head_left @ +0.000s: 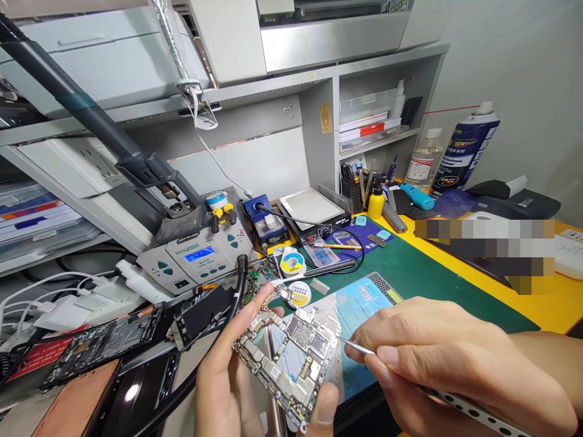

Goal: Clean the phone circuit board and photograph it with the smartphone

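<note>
My left hand (pixel 218 388) is closed around the edges of a phone logic board (pixel 291 352), which it holds up at a tilt over the bench. The board is silver and gold, with shielded areas and an opening in its middle. In my right hand (pixel 464 364) is a pair of metal tweezers (pixel 362 346), pinched between thumb and fingers. Its handle (pixel 473 413) has a row of dark holes. The fine tip reaches the right edge of the board; whether it touches I cannot tell. Behind the board lies a blue and grey pad (pixel 359 315).
A rework station (pixel 200 255) with a lit display stands at back left, its black hose (pixel 237 291) running forward. Beside it are a blue soldering unit (pixel 264 221) and a heating plate (pixel 310 209). Phone parts (pixel 109 346) crowd the left. A spray can (pixel 467 152) stands back right.
</note>
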The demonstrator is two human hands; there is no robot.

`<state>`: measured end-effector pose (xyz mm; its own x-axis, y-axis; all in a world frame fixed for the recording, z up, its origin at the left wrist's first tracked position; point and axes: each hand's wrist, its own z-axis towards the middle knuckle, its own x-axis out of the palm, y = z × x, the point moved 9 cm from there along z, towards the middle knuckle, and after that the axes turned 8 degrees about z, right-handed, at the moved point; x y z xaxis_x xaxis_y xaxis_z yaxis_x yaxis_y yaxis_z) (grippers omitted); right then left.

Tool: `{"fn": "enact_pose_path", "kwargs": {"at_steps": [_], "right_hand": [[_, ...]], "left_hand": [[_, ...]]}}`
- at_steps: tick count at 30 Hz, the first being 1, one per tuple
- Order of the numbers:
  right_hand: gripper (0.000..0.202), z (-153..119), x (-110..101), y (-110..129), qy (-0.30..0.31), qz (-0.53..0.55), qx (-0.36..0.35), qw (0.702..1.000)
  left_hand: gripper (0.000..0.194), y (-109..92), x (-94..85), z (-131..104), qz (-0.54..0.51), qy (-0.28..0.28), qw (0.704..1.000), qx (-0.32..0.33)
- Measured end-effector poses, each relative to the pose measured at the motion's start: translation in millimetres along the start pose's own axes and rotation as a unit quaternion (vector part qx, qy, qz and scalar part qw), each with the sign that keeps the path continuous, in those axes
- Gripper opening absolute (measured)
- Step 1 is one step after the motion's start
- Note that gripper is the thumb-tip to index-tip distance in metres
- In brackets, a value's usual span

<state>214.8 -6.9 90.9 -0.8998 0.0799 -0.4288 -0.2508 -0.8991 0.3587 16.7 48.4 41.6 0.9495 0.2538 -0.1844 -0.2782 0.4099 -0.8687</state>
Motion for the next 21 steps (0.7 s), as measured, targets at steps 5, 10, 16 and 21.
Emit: {"fn": "enact_pose_path", "kwargs": {"at_steps": [5, 10, 16, 21], "right_hand": [[0.047, 3, -8, -3, -0.070, 0.018, 0.053, 0.996], [0.042, 0, -7, -1, -0.095, 0.005, 0.075, 0.993], [0.034, 6, -13, -15, -0.110, 0.091, 0.115, 0.983], [0.031, 3, -15, -16, -0.144, 0.086, 0.129, 0.977]], "left_hand": [[0.069, 2, -0.9, 0, 0.003, -0.003, 1.000, -0.006], [0.064, 1, -1.1, 1, 0.013, 0.010, 1.000, -0.004], [0.065, 3, -1.0, 2, 0.001, 0.014, 1.000, -0.006], [0.068, 2, -0.9, 1, 0.003, 0.007, 1.000, -0.003]]}}
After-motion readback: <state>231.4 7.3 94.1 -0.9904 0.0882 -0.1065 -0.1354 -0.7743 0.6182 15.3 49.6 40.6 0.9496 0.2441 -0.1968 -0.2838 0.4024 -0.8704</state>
